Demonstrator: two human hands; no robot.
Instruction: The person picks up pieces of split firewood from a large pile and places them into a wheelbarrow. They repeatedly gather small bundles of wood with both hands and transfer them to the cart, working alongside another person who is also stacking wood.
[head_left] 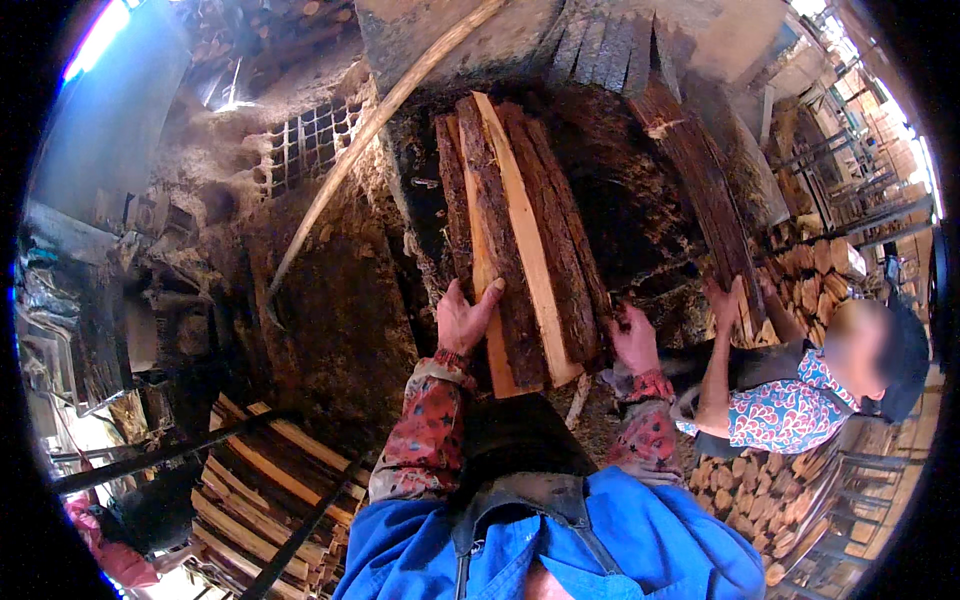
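A bundle of split logs (535, 260) with dark bark and pale cut faces lies lengthwise before me, its far end over a dark opening. My left hand (465, 318) is closed on the bundle's left side near the close end, thumb laid over the top. On the opposite side my right hand (635, 338) presses curled fingers against the bark edge. What lies under the logs is hidden. Off to the right, a co-worker's hands (725, 305) hold a long dark bark-covered slab (700, 180), which slants away toward the same opening.
A long pale curved pole (385, 110) leans at the left of the opening, near a soot-stained metal grid (305, 145). Behind my left arm stands a rack of split wood (265, 480) with dark bars. The co-worker (790, 400) stands close at right, beside stacked firewood (750, 490).
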